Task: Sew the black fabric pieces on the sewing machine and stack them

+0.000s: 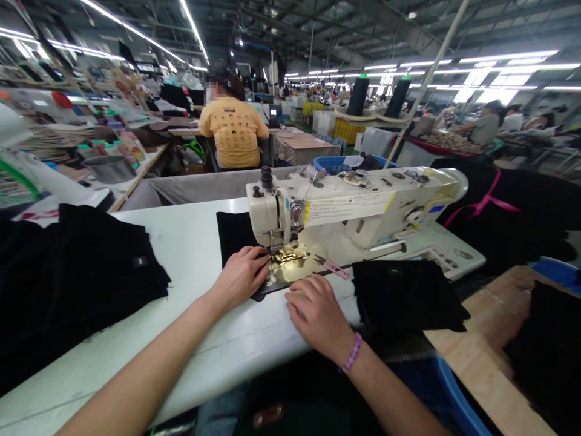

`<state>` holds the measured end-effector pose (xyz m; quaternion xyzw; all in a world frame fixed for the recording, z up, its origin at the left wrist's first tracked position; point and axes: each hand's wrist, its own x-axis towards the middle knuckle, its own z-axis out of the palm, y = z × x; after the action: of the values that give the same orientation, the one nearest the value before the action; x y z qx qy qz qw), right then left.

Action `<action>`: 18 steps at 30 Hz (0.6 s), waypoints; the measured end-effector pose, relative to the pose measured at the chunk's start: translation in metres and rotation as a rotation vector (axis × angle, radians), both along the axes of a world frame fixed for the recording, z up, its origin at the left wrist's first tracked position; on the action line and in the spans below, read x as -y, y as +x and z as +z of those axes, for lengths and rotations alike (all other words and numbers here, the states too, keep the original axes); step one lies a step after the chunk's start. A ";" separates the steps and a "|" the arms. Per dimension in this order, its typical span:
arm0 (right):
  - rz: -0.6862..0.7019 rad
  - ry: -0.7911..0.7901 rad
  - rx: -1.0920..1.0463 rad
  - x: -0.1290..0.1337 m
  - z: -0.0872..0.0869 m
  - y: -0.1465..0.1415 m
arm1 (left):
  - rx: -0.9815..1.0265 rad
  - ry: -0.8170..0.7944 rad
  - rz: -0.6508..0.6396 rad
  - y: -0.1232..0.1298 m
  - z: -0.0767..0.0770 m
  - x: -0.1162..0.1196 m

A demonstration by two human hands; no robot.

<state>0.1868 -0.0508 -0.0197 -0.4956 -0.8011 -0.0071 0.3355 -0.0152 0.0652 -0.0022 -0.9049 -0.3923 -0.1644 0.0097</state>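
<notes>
My left hand is at the sewing machine's needle area, its fingertips closed on the edge of a black fabric piece beside the presser foot. Part of that cloth lies behind the hand and machine head. My right hand, with a purple bead bracelet, rests on the front of the white table. Its fingers are loosely bent and apart, with nothing visible in them. Pink thread snips lie on the metal bed of the sewing machine, just beyond the right hand.
Black cloth covers the table's left side. A folded black piece lies at right, near a wooden board. More black fabric with a pink tie is behind. A person in a yellow shirt sits ahead, beyond a blue basket.
</notes>
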 end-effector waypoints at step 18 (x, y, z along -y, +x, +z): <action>-0.410 -0.111 0.329 0.075 -0.022 0.143 | -0.021 -0.205 0.413 -0.034 0.006 0.038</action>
<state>0.3302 -0.1262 -0.0420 -0.6571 -0.7270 -0.1114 0.1650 -0.0491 0.0269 0.0039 -0.8035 -0.5836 -0.1088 -0.0448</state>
